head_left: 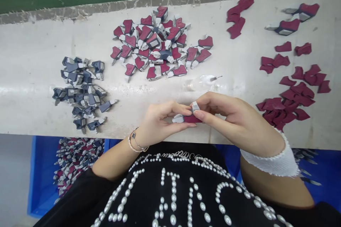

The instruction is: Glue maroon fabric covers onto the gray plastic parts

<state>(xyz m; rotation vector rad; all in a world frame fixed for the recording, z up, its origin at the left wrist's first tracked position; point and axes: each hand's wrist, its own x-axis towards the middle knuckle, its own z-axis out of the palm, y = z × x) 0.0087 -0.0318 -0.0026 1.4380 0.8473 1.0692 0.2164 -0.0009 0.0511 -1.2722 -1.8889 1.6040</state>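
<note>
Near the front edge of the table, my two hands meet around one small plastic part [192, 118] with a dark red face and light grey ends. My left hand [166, 117] pinches it between thumb and fingers from the left. From the right, my right hand [221, 111] grips it too, its thumb pressed against the red face by a grey tip. The fingers hide much of the part. Beyond the hands lies a heap of red-faced grey parts [151, 42]. Left of them is a pile of dark blue-grey parts [82, 92] without red faces.
Loose dark red pieces [290, 103] lie at the right, with more red pieces [236, 17] farther back. Two assembled parts [289, 25] rest at the far right. A small pointed metal tip [215, 78] sits mid-table. Below the edge stands a blue bin [42, 177] of parts.
</note>
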